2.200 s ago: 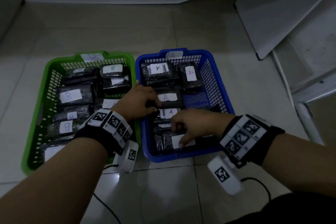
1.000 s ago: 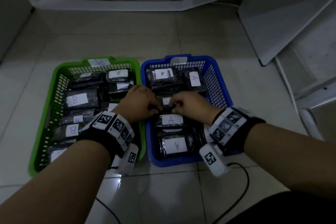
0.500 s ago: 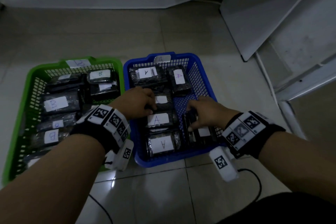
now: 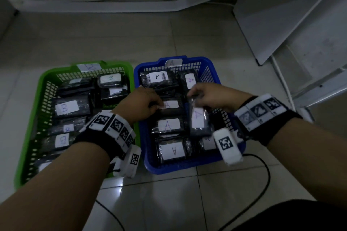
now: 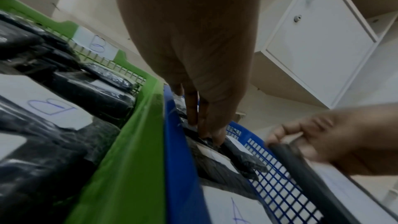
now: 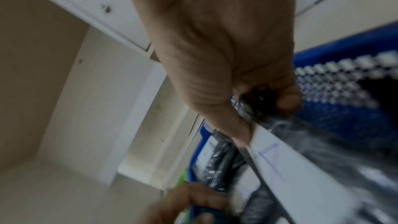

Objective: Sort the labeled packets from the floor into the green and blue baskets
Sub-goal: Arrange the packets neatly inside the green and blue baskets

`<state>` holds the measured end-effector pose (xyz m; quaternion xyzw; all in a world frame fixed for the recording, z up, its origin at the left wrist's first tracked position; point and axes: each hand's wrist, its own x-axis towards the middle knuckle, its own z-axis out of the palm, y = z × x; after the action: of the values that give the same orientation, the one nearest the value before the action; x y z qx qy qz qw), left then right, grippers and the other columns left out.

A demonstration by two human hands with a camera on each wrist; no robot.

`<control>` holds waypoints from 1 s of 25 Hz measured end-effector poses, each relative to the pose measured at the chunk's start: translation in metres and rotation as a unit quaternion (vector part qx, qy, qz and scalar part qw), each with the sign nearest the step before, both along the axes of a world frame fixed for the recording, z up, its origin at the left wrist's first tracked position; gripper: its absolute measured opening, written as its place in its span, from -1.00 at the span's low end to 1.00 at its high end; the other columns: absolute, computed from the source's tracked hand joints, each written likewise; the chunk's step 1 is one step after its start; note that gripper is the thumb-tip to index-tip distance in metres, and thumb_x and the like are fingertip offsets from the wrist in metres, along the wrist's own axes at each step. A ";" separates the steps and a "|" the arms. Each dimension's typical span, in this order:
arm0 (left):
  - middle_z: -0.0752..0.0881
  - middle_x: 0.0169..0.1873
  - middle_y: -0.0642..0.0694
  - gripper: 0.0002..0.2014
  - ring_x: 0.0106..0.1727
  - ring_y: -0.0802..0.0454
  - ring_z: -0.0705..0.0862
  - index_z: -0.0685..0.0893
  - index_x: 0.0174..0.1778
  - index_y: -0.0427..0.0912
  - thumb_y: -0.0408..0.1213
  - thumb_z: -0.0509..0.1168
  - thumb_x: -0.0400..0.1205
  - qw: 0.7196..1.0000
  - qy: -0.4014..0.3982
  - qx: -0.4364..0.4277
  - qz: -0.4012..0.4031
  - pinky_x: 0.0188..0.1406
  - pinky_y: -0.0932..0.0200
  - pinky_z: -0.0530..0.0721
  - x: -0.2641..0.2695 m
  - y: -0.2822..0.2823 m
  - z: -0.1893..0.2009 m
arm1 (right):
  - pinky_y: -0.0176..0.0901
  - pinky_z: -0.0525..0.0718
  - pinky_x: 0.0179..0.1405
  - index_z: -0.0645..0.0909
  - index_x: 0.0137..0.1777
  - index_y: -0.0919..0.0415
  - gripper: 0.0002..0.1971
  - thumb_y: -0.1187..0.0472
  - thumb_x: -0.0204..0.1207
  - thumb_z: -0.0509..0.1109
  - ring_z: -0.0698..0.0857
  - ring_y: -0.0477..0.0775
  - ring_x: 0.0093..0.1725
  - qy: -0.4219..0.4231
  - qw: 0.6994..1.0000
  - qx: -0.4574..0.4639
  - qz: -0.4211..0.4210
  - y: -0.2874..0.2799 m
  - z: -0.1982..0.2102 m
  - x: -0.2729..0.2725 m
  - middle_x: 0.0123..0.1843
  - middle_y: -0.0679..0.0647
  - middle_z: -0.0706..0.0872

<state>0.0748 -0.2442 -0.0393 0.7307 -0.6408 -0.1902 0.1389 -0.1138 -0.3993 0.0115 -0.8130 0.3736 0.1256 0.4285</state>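
Two baskets stand side by side on the tiled floor. The green basket, tagged B, holds several black packets labelled B. The blue basket, tagged A, holds several packets labelled A. My left hand reaches over the green rim into the blue basket, and its straight fingertips press on a middle A packet. My right hand pinches the far end of another A packet, held tilted above the basket's right half. In the right wrist view the thumb and fingers clamp that packet's black edge.
White cabinets and a leaning white panel crowd the right side. A black cable loops on the floor by the blue basket's near right corner. A white skirting strip runs along the back. Bare tiles lie beyond and in front of the baskets.
My right hand has taken hold of an A packet at the blue basket's right side and raised it towards the middle. My left hand has stayed on the middle packet.
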 end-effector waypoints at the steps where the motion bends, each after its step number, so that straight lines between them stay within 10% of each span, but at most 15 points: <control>1: 0.73 0.03 -0.02 -0.82 0.12 -0.07 0.64 0.78 0.01 0.00 -0.24 0.34 0.55 1.000 -0.007 -0.009 0.020 0.32 -0.06 0.51 0.002 0.003 0.001 | -0.16 0.68 -0.29 0.58 0.25 0.13 -0.68 0.38 0.52 0.38 0.67 0.06 -0.12 -0.044 0.995 0.066 -0.062 0.001 0.000 0.007 0.04 0.13 0.70; 5: 0.73 -0.03 0.17 -0.82 0.08 0.02 0.65 0.75 -0.06 0.17 0.00 0.28 0.51 0.999 0.006 -0.008 0.045 0.12 -0.16 0.63 0.011 0.014 0.002 | 0.14 0.82 -0.24 0.49 0.17 0.23 -0.67 0.54 0.48 0.35 0.68 0.18 -0.08 -0.107 0.940 0.253 -0.202 0.033 -0.025 0.015 0.07 0.24 0.58; 10: 0.67 0.09 0.27 -0.61 0.26 0.09 0.50 0.67 0.06 0.29 0.27 0.44 0.34 0.995 -0.058 0.079 -0.004 0.27 -0.11 0.38 0.002 0.021 0.005 | -0.25 0.61 -0.45 0.53 0.07 0.16 -0.68 0.23 0.38 0.55 0.69 0.09 -0.12 -0.049 0.993 -0.014 -0.110 0.050 -0.057 0.011 0.03 0.16 0.68; 15: 0.62 0.12 0.23 -0.68 0.29 0.04 0.43 0.64 0.13 0.27 0.12 0.41 0.46 0.989 -0.107 0.102 -0.005 0.28 -0.09 0.29 -0.004 0.016 0.006 | -0.12 0.73 -0.54 0.49 0.12 0.23 -0.63 0.23 0.40 0.56 0.66 0.03 -0.39 -0.047 0.993 0.057 -0.089 0.046 -0.057 0.002 -0.22 0.10 0.63; 21: 0.53 0.24 0.10 -0.56 0.33 0.01 0.43 0.59 0.25 0.23 0.17 0.40 0.45 0.995 -0.094 0.046 0.000 0.38 -0.18 0.34 -0.001 0.017 0.002 | -0.23 0.68 -0.14 0.70 0.01 0.21 -0.88 0.30 0.48 0.45 0.70 -0.01 -0.22 -0.051 0.991 -0.110 -0.062 0.020 -0.030 -0.010 -0.20 0.02 0.73; 25: 0.37 0.50 0.18 -0.43 0.53 0.08 0.32 0.44 0.45 0.26 0.17 0.34 0.50 0.990 -0.109 0.083 -0.039 0.58 -0.15 0.00 -0.003 0.012 -0.008 | -0.08 0.55 0.22 0.74 0.05 0.38 -0.76 0.40 0.56 0.23 0.68 0.23 0.12 0.112 0.948 -0.279 0.100 -0.010 -0.034 -0.031 0.11 0.26 0.76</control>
<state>0.0717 -0.2317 -0.0468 0.7308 -0.6619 -0.1670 -0.0009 -0.1444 -0.4090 -0.0225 -0.9140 0.3562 0.1490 0.1250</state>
